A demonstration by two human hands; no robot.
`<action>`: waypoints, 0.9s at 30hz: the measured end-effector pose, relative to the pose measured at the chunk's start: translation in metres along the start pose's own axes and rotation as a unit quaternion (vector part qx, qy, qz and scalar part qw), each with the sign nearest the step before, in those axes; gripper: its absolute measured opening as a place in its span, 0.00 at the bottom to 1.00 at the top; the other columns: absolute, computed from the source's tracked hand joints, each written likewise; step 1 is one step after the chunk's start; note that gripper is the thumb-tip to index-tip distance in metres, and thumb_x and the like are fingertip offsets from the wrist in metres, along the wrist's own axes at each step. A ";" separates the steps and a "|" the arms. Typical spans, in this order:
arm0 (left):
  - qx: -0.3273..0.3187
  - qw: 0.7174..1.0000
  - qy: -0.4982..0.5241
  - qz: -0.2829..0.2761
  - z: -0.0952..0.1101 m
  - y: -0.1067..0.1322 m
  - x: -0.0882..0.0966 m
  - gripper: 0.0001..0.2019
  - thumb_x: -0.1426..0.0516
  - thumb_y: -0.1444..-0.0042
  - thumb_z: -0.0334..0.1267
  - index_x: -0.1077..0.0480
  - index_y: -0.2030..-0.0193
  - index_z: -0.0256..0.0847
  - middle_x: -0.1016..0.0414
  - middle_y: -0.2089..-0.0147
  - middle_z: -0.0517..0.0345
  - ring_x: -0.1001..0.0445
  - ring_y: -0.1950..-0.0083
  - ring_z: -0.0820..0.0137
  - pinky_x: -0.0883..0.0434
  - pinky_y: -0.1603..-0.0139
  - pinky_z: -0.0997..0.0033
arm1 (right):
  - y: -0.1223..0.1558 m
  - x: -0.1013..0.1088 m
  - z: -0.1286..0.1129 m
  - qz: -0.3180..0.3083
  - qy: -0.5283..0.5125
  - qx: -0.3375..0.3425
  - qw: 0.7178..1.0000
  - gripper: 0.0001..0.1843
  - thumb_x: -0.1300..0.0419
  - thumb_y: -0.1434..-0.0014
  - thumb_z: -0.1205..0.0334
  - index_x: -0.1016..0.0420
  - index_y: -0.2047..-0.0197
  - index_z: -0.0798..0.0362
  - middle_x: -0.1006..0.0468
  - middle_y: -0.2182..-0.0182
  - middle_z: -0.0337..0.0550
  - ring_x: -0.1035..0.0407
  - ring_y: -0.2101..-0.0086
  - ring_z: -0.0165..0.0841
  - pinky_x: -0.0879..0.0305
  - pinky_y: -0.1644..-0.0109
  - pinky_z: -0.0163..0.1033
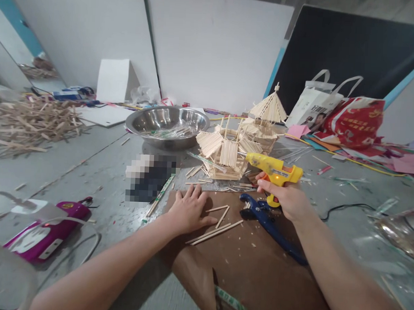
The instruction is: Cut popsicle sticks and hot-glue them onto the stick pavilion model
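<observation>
My right hand [287,199] is closed around the grip of a yellow glue gun [273,169], whose nozzle points left at a small house built of wooden sticks [235,145]. My left hand [189,209] lies flat with fingers spread on a brown board [253,271], beside a few loose wooden sticks [215,226]. Blue-handled cutters [269,221] lie on the board just under my right hand.
A steel bowl [167,123] stands behind the house. A pile of sticks [30,122] lies far left, a purple device [46,232] near left. Paper bags [335,112] and coloured paper sit at the right. A black cord [348,208] trails right.
</observation>
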State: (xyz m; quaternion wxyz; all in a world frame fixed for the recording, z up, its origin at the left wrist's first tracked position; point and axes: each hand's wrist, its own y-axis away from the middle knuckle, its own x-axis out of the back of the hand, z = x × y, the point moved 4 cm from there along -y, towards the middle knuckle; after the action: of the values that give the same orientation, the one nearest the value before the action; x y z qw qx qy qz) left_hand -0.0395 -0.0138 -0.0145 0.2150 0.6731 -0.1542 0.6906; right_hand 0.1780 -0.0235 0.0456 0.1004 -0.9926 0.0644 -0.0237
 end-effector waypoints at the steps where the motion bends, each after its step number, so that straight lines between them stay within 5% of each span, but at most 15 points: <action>1: -0.007 1.000 0.002 0.000 -0.002 -0.001 0.001 0.34 0.54 0.56 0.62 0.42 0.47 0.43 0.50 0.41 0.41 0.54 0.40 0.48 0.47 0.52 0.41 | 0.000 0.000 0.000 0.001 0.000 0.000 1.000 0.11 0.35 0.61 0.58 0.31 0.74 0.52 0.29 0.76 0.35 0.34 0.77 0.26 0.34 0.70 0.35; 4: -0.026 0.999 0.004 0.025 -0.001 -0.008 0.007 0.29 0.57 0.51 0.59 0.43 0.46 0.46 0.43 0.44 0.44 0.50 0.42 0.50 0.47 0.52 0.42 | -0.001 0.000 0.001 0.002 0.002 -0.003 1.000 0.11 0.35 0.61 0.58 0.31 0.74 0.52 0.28 0.75 0.36 0.34 0.78 0.26 0.34 0.70 0.35; 10: -0.086 0.994 0.019 0.069 0.025 -0.029 0.017 0.18 0.57 0.45 0.49 0.31 0.60 0.44 0.34 0.63 0.49 0.37 0.56 0.61 0.39 0.57 0.61 | -0.002 0.002 0.001 0.000 0.009 -0.004 1.000 0.09 0.36 0.59 0.60 0.31 0.73 0.52 0.29 0.76 0.34 0.35 0.77 0.26 0.35 0.69 0.35; 16: -0.063 0.997 0.032 0.034 0.029 -0.035 0.008 0.20 0.60 0.45 0.51 0.32 0.57 0.50 0.34 0.65 0.50 0.33 0.61 0.61 0.37 0.66 0.65 | -0.003 0.006 0.000 -0.006 0.010 0.002 1.000 0.08 0.37 0.58 0.60 0.30 0.73 0.52 0.29 0.76 0.35 0.35 0.77 0.26 0.36 0.68 0.35; 27: -0.014 1.000 -0.012 0.013 0.020 -0.035 0.002 0.20 0.61 0.44 0.49 0.39 0.48 0.54 0.33 0.61 0.49 0.32 0.60 0.59 0.35 0.65 0.61 | -0.004 0.007 -0.003 -0.003 -0.002 0.012 1.000 0.07 0.37 0.58 0.62 0.31 0.73 0.52 0.29 0.76 0.34 0.34 0.77 0.25 0.36 0.69 0.34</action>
State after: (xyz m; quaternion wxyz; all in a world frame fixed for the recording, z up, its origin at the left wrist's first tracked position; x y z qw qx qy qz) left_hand -0.0043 0.0062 -0.0139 0.2135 0.6763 -0.1747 0.6831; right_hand 0.1857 -0.0210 0.0495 0.1126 -0.9915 0.0611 -0.0230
